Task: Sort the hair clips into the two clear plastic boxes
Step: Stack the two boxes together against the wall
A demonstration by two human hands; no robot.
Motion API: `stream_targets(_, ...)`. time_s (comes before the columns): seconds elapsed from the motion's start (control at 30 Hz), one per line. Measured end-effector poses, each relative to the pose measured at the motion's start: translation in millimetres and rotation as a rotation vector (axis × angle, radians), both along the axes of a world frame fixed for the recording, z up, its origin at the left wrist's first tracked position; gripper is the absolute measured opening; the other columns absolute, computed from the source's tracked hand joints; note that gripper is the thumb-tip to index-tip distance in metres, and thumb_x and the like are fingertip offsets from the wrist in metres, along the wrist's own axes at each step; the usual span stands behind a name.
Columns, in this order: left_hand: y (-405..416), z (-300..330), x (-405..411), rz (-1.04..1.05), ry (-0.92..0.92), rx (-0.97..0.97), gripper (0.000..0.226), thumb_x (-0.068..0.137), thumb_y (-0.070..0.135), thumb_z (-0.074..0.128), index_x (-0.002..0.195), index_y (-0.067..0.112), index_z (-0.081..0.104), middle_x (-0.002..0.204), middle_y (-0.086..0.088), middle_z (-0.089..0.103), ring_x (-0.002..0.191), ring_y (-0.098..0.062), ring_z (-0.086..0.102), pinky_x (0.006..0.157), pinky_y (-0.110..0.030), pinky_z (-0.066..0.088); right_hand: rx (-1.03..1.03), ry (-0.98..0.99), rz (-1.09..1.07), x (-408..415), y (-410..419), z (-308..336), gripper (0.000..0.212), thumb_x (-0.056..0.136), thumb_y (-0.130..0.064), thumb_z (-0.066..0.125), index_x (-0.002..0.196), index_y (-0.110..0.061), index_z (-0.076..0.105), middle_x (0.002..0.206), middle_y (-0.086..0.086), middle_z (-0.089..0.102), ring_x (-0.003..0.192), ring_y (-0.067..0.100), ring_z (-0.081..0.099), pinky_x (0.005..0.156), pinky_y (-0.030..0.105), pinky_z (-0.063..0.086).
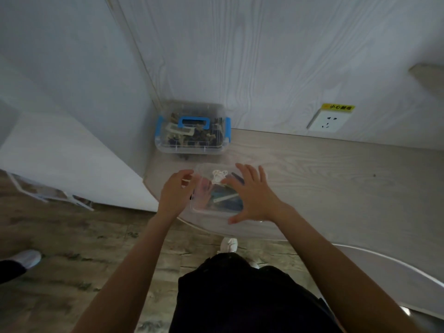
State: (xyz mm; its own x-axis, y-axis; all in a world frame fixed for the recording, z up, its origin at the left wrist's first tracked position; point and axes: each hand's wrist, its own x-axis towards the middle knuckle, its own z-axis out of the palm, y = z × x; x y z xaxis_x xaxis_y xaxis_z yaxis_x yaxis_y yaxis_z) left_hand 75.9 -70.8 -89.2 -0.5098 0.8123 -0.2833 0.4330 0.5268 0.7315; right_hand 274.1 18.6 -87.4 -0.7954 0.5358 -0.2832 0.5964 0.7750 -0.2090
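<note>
A small clear plastic box (204, 207) with its lid on sits near the table's front left corner, with several hair clips (219, 179) showing through it. My right hand (252, 195) lies over the lid with fingers spread and straight. My left hand (176, 191) is at the box's left side, fingers curved against its edge. A larger clear box (192, 147) with blue latches and a blue handle (194, 121) stands in the back corner, closed and full of dark and pale clips.
The wooden table (324, 179) stretches right, with a wall socket (328, 121) above its back edge. A white panel (72, 152) stands left of the table. Another person's shoe (27, 258) is on the floor at far left.
</note>
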Motion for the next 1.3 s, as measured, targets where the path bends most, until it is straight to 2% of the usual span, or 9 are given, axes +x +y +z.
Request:
stream_targets(0.33, 0.2, 0.1, -3.0, -0.007, -0.123, -0.016, 0.05, 0.075, 0.019, 0.075, 0.12, 0.016, 0.054, 0.101, 0.001, 0.063, 0.083, -0.017, 0.062, 0.079, -0.028, 0.05, -0.112, 0.069, 0.009, -5.5, 6.0, -5.4, 0.096, 0.065, -0.074, 0.057, 0.144, -0.038, 0.016, 0.158, 0.002, -0.007, 0.144, 0.024, -0.015, 0.111, 0.06, -0.013)
stream_targets(0.53, 1.3, -1.3, -1.4, 0.017, -0.103, -0.02, 0.05, 0.073, 0.01, 0.074, 0.12, 0.015, 0.055, 0.108, -0.006, 0.065, 0.087, -0.016, 0.059, 0.078, -0.026, 0.046, -0.129, 0.455, -0.602, 25.3, 1.5, -21.5, 0.063, 0.084, -0.026, 0.062, 0.139, -0.023, 0.033, 0.149, 0.014, 0.027, 0.139, 0.032, 0.023, 0.111, 0.053, 0.024)
stream_targets(0.63, 3.3, -3.3, -1.3, 0.053, -0.047, -0.074, 0.062, 0.072, 0.018, 0.076, 0.127, 0.015, 0.049, 0.117, -0.006, 0.055, 0.104, -0.022, 0.054, 0.089, -0.033, 0.044, -0.732, 0.61, -1.132, 27.0, -1.9, -21.6, 0.068, 0.079, -0.017, 0.07, 0.137, -0.015, 0.035, 0.123, 0.015, 0.052, 0.103, 0.02, 0.059, 0.083, 0.036, 0.052)
stream_targets(0.73, 2.5, -5.8, 0.6, 0.203, -0.303, -0.205, 0.076, 0.065, 0.031, 0.077, 0.132, 0.013, 0.045, 0.121, -0.006, 0.054, 0.109, -0.026, 0.055, 0.094, -0.039, 0.047, -1.077, 0.708, -1.397, 26.2, -5.1, -18.4, 0.048, 0.078, -0.012, 0.07, 0.123, -0.006, 0.053, 0.084, 0.009, 0.06, 0.05, 0.008, 0.058, 0.044, 0.019, 0.043)
stream_targets(0.83, -3.6, -13.0, 4.3, 0.297, -0.442, -0.192, 0.074, 0.053, 0.042, 0.069, 0.12, 0.011, 0.058, 0.116, -0.01, 0.064, 0.102, -0.028, 0.061, 0.094, -0.044, 0.049, -0.976, 0.813, -1.424, 27.3, -9.6, -21.0, 0.04, 0.077, -0.009, 0.072, 0.113, -0.001, 0.057, 0.092, 0.012, 0.063, 0.067, 0.018, 0.06, 0.053, 0.024, 0.048)
stream_targets(1.0, -7.1, -3.6, 26.7, 0.229, -0.178, -0.041, 0.022, 0.075, 0.035, 0.057, 0.083, 0.017, 0.066, 0.075, 0.0, 0.065, 0.071, -0.017, 0.058, 0.068, -0.03, 0.043, -0.676, 0.779, -1.251, 27.5, -22.4, -11.3, 0.032, 0.072, -0.002, 0.073, 0.1, -0.01, 0.059, 0.094, 0.007, 0.063, 0.081, 0.022, 0.06, 0.073, 0.032, 0.048)
stream_targets(1.1, -10.5, -13.5, 32.6, 0.158, -0.05, 0.042, 0.025, 0.079, 0.033, 0.05, 0.07, 0.011, 0.06, 0.055, -0.009, 0.057, 0.05, -0.019, 0.051, 0.05, -0.026, 0.032, -0.518, 0.719, -1.177, 26.0, -30.2, -8.1, 0.036, 0.075, -0.003, 0.071, 0.108, -0.007, 0.059, 0.096, 0.005, 0.062, 0.082, 0.019, 0.06, 0.069, 0.024, 0.045)
stream_targets(1.2, -10.5, -18.2, 33.9, 0.2, -0.01, 0.026, 0.017, 0.082, 0.03, 0.052, 0.077, 0.017, 0.061, 0.069, -0.012, 0.054, 0.062, -0.027, 0.054, 0.049, -0.023, 0.03, -0.338, 0.639, -1.106, 21.8, -33.5, -10.6, 0.036, 0.077, -0.008, 0.07, 0.111, -0.007, 0.059, 0.105, 0.009, 0.062, 0.087, 0.02, 0.062, 0.072, 0.027, 0.048)
stream_targets(1.3, -12.6, -13.5, 37.9, 0.13, -0.035, 0.026, 0.025, 0.085, 0.049, 0.057, 0.103, 0.033, 0.064, 0.105, -0.005, 0.059, 0.096, -0.022, 0.056, 0.073, -0.023, 0.04, -0.219, 0.571, -1.023, 19.8, -35.8, -12.9, 0.032, 0.08, -0.008, 0.067, 0.111, -0.006, 0.06, 0.108, 0.011, 0.059, 0.091, 0.023, 0.062, 0.08, 0.034, 0.05)
